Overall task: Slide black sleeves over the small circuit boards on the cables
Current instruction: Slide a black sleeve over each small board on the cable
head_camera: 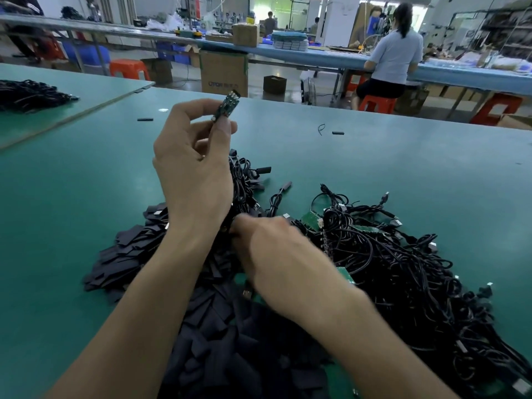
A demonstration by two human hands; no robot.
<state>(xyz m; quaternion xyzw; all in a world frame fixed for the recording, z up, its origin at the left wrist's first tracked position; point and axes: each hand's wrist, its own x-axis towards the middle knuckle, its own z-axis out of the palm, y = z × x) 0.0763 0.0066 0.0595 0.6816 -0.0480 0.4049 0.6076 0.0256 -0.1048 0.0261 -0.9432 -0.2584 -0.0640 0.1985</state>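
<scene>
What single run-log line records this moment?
left hand: pinches bare circuit board, raised | right hand: down at black sleeves pile, grip blurred | sleeve: not yet on

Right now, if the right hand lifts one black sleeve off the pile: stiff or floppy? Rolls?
Probably light and floppy: the black sleeves lie thin and flat, loosely overlapped. Unlikely to roll, being flattened. Neighbours may drag along; the pile is dense near the right hand.

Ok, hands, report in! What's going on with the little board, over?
Left hand pinches small green circuit board, raised, bare. Right hand blurred, down at pile of flat black sleeves, grip unclear. Tangled black cables beside.
</scene>
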